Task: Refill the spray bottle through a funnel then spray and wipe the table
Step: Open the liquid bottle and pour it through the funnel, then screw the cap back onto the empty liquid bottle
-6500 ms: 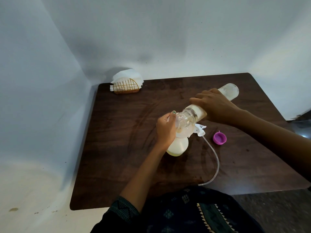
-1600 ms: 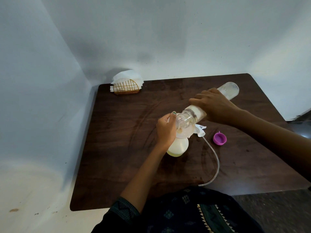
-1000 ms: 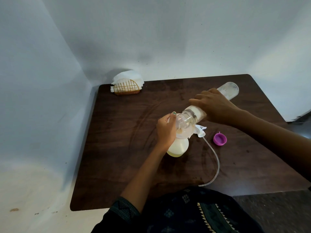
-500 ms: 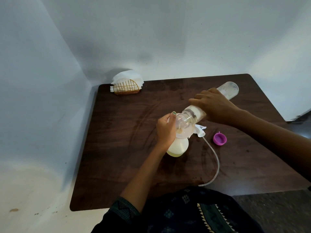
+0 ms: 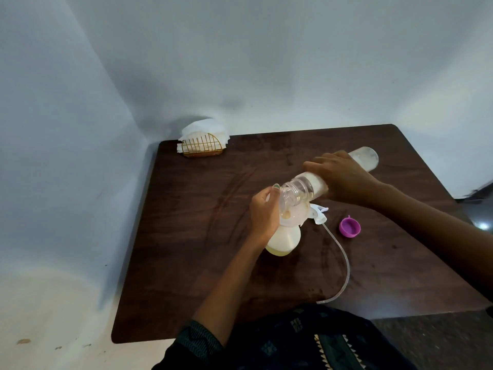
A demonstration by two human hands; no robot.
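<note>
A small round spray bottle (image 5: 284, 241) with pale yellowish liquid stands in the middle of the dark wooden table (image 5: 186, 236). A clear funnel (image 5: 373, 216) sits in its neck, and my left hand (image 5: 262, 212) grips the funnel's rim. My right hand (image 5: 344, 177) holds a long clear refill bottle (image 5: 306, 186) tipped down, its mouth over the funnel; its base (image 5: 366, 158) points up and away. The white spray head (image 5: 399, 212) with its long thin tube (image 5: 418, 263) lies on the table just right of the bottle.
A purple cap (image 5: 430, 227) lies right of the spray head. A gold wire holder with white napkins (image 5: 204, 141) stands in the table's far left corner against the wall. Walls close in at the left and back.
Almost nothing has moved; both hands hold the same pose with the refill bottle tipped over the funnel.
</note>
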